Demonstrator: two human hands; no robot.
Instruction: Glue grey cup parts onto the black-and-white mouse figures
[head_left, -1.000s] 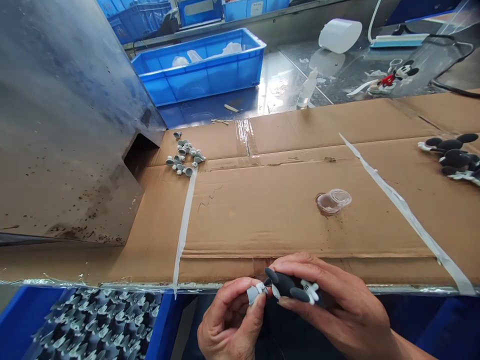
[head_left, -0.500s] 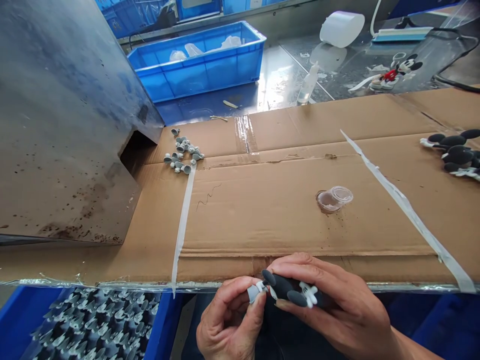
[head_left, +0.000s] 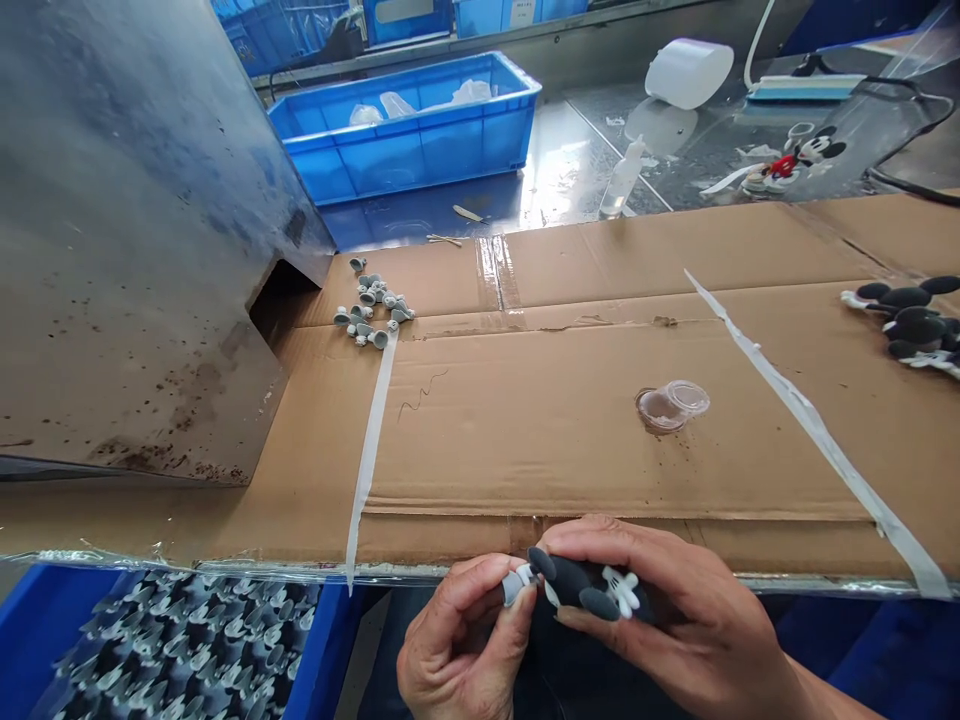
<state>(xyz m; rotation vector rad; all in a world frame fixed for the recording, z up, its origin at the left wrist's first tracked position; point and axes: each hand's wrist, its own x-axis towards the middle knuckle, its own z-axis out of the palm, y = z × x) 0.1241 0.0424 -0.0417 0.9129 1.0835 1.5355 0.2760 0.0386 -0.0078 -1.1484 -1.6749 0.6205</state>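
Levelled slightly since the last glance, the figure now lies nearly flat; below the near edge of the taped cardboard sheet, the right hand wraps a matte black Mickey Mouse figure, fingers curled together; its long axis runs sideways, ears leftward; the left hand pinches a grey moulded piece against its end.

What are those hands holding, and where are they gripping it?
The right hand grips a dark Mickey figure around its body; the left hand pinches a small grey piece at the figure's end, between fingers and thumb.
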